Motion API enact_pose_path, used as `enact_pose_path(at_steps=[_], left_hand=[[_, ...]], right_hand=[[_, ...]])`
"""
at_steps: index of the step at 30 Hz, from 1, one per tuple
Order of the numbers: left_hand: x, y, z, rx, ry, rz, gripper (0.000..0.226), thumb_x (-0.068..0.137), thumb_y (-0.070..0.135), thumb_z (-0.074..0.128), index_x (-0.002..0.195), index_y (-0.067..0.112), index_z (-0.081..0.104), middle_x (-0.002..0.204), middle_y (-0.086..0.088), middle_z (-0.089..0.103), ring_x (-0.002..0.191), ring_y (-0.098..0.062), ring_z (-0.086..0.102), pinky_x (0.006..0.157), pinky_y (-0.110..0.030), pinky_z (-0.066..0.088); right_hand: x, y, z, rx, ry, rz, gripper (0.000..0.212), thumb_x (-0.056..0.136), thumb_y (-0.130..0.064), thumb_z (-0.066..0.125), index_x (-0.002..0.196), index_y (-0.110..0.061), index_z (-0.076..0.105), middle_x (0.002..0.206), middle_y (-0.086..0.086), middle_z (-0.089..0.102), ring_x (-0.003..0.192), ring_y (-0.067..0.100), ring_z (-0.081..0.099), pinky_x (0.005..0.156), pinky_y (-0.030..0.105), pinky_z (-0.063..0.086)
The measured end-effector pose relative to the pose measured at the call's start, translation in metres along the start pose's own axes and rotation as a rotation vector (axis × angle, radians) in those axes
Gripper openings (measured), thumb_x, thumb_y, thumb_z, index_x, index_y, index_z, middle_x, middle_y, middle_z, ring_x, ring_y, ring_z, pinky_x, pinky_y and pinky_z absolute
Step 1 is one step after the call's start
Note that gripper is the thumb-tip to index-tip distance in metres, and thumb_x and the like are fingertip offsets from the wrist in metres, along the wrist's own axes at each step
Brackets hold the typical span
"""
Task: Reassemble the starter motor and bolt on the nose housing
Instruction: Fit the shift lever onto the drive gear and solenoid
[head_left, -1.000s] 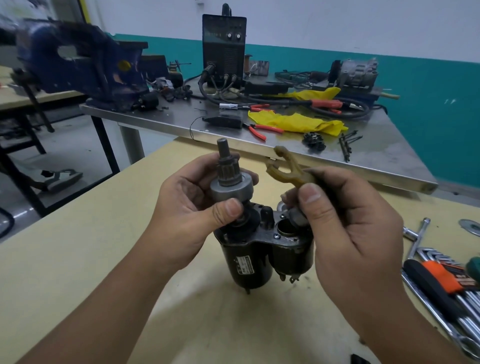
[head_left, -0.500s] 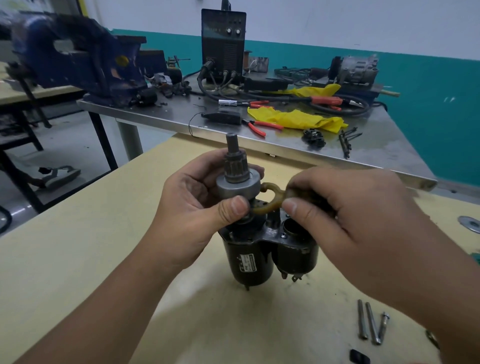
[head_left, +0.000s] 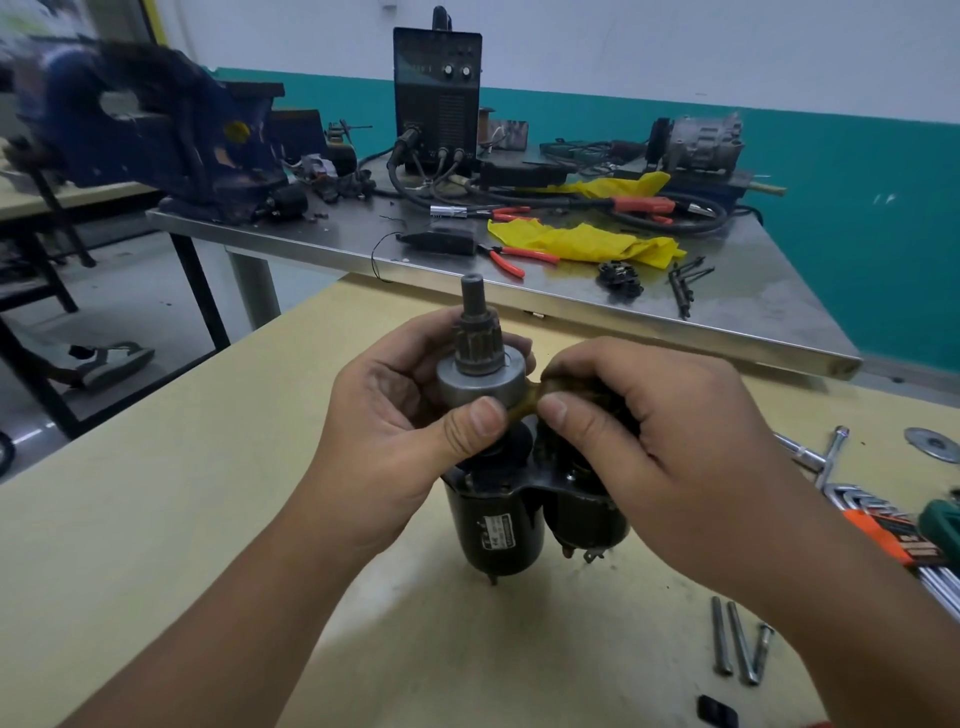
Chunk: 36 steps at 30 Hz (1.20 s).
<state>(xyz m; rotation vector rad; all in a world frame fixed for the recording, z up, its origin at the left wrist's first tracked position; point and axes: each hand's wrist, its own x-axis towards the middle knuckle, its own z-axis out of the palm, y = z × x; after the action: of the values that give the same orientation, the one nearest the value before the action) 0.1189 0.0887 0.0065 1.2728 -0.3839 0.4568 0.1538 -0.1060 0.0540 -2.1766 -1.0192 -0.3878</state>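
A black starter motor stands upright on the yellow table, its solenoid beside it on the right. The silver drive clutch with pinion gear sticks up on the shaft. My left hand grips this drive, thumb in front. My right hand pinches a brown shift fork, pressed against the clutch just below its rim; most of the fork is hidden under my fingers. Three long bolts lie on the table at the lower right.
Hex keys and an orange-handled tool lie at the right edge, with a socket wrench and a washer. Behind stands a steel bench with a blue vise, a welder, yellow cloth and red pliers.
My right hand brought the brown fork down from beside the pinion and pushed it in against the clutch. My left hand kept its grip on the drive.
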Motion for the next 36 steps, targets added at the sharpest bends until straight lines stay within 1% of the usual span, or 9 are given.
enact_pose_path(at_steps=[6,10,14,18,21,24,27,31,36], left_hand=[[-0.002,0.001,0.003,0.105,-0.016,0.017,0.064,0.079,0.041,0.085,0.131,0.013,0.062,0.122,-0.012,0.071,0.118,-0.034,0.067,0.097,-0.04,0.055],[-0.003,0.0,0.003,0.198,0.013,0.03,0.06,0.075,0.021,0.084,0.13,0.016,0.062,0.117,-0.005,0.073,0.114,-0.028,0.07,0.092,-0.031,0.057],[-0.005,0.001,0.003,0.228,0.027,0.048,0.054,0.078,0.019,0.078,0.129,0.017,0.061,0.116,-0.001,0.075,0.114,-0.022,0.071,0.091,-0.026,0.057],[-0.005,0.001,0.001,0.208,0.024,0.037,0.053,0.079,0.019,0.076,0.13,0.017,0.061,0.118,-0.003,0.074,0.115,-0.024,0.07,0.092,-0.027,0.057],[-0.005,0.001,-0.001,0.205,0.029,0.025,0.055,0.08,0.021,0.076,0.132,0.016,0.06,0.118,-0.004,0.073,0.117,-0.026,0.068,0.092,-0.029,0.057],[-0.005,0.002,0.001,0.213,0.004,0.031,0.056,0.081,0.02,0.075,0.134,0.014,0.058,0.118,-0.001,0.073,0.116,-0.023,0.068,0.092,-0.027,0.057],[-0.005,0.004,0.006,0.225,-0.014,0.039,0.061,0.081,0.015,0.083,0.136,0.015,0.057,0.117,0.0,0.073,0.115,-0.02,0.069,0.092,-0.026,0.057],[-0.005,0.006,0.008,0.24,-0.005,0.05,0.06,0.081,0.014,0.076,0.137,0.016,0.056,0.119,-0.001,0.073,0.115,-0.018,0.069,0.092,-0.026,0.057],[-0.005,0.006,0.009,0.23,-0.01,0.036,0.061,0.084,0.013,0.08,0.139,0.018,0.055,0.119,0.0,0.073,0.115,-0.018,0.069,0.093,-0.027,0.057]], right_hand=[[0.001,-0.001,0.002,0.046,0.033,0.027,0.021,0.09,-0.037,0.059,0.104,-0.026,0.071,0.087,-0.02,0.067,0.087,0.003,0.061,0.07,0.018,0.046],[0.001,0.0,0.006,0.083,0.084,-0.005,0.021,0.089,-0.034,0.065,0.108,-0.026,0.067,0.093,-0.02,0.066,0.094,0.001,0.062,0.076,0.017,0.048],[-0.003,0.009,0.003,0.446,0.038,0.099,0.036,0.081,-0.03,0.075,0.114,-0.03,0.062,0.105,-0.008,0.071,0.106,0.012,0.07,0.09,0.033,0.059],[-0.013,0.018,-0.001,0.615,-0.059,0.16,0.04,0.079,-0.014,0.075,0.115,-0.029,0.064,0.11,-0.005,0.072,0.107,0.014,0.07,0.089,0.028,0.059],[-0.015,0.022,-0.011,0.447,-0.078,0.182,0.029,0.082,-0.037,0.082,0.107,-0.029,0.072,0.101,-0.005,0.073,0.098,0.015,0.071,0.084,0.033,0.06],[-0.012,0.019,-0.022,0.107,-0.017,0.121,0.032,0.07,-0.053,0.075,0.097,-0.036,0.076,0.091,-0.016,0.069,0.089,0.005,0.065,0.072,0.014,0.048],[-0.01,0.012,-0.027,-0.004,-0.033,0.15,0.041,0.067,-0.047,0.078,0.107,-0.042,0.076,0.087,-0.022,0.069,0.089,-0.003,0.061,0.064,0.01,0.043],[-0.005,0.009,-0.028,-0.126,-0.072,0.12,0.051,0.07,-0.036,0.081,0.12,-0.034,0.074,0.09,-0.029,0.064,0.09,-0.013,0.055,0.071,0.0,0.037],[-0.008,0.016,-0.025,0.084,-0.002,0.15,0.041,0.069,-0.024,0.086,0.107,-0.035,0.076,0.085,-0.018,0.073,0.085,0.001,0.067,0.072,0.017,0.052]])
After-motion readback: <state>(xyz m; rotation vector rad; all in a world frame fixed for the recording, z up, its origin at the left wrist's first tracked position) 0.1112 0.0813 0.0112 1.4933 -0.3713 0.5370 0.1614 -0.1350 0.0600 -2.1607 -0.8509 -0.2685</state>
